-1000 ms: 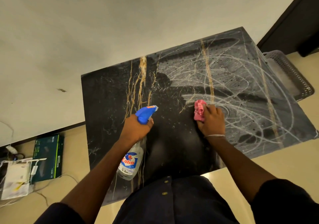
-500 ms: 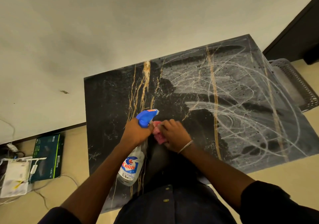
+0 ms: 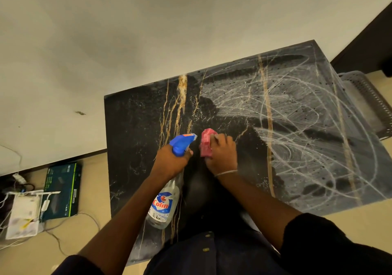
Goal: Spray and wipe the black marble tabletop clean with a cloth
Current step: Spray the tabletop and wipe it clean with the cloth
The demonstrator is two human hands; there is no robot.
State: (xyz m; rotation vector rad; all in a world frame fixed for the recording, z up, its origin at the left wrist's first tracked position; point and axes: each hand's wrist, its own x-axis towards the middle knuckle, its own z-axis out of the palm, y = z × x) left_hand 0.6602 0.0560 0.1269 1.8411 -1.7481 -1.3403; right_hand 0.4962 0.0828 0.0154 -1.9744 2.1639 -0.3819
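The black marble tabletop [image 3: 135,139] has gold veins and stands against a pale wall. Its right half is covered in whitish swirled smears; the left half looks dark. My left hand [image 3: 169,162] grips a clear spray bottle [image 3: 164,204] with a blue trigger head, held above the middle of the near edge, nozzle pointing away. My right hand [image 3: 221,156] presses a pink cloth [image 3: 206,145] flat on the marble just right of the nozzle, a thin bracelet on its wrist.
A grey perforated basket [image 3: 369,105] sits on the floor past the table's right edge. On the floor at the left lie a dark green box [image 3: 61,192], a white device [image 3: 22,215] and loose cables. A dark doorway [image 3: 371,41] is at the far right.
My right hand swept the pink cloth left from the smeared area to beside the bottle, then slightly right and away. The left hand and bottle stayed put.
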